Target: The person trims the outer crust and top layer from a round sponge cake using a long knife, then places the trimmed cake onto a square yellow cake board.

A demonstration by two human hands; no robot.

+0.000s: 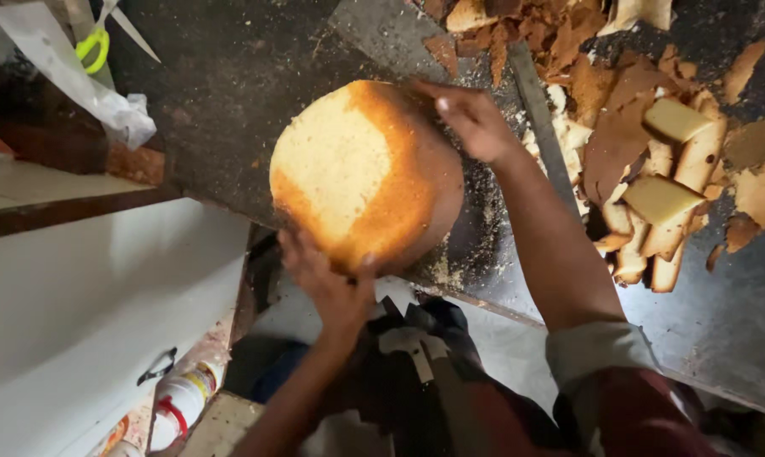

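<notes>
Round cake [361, 173] getting trimmed: part of top crust off, browned band + sides left.
Both hands gripping cake at counter edge: left hand [327, 283] clamping near rim, right hand [471, 118] pressing far side, arm reaching over. Cut crust scraps [644, 161] piling up just beyond right hand; scissors [103, 38] lying well off past left.

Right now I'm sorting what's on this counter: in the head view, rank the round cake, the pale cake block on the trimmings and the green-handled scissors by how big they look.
1. Round cake, largest.
2. Pale cake block and green-handled scissors: look alike, so unranked; the scissors are partly cut off.
</notes>
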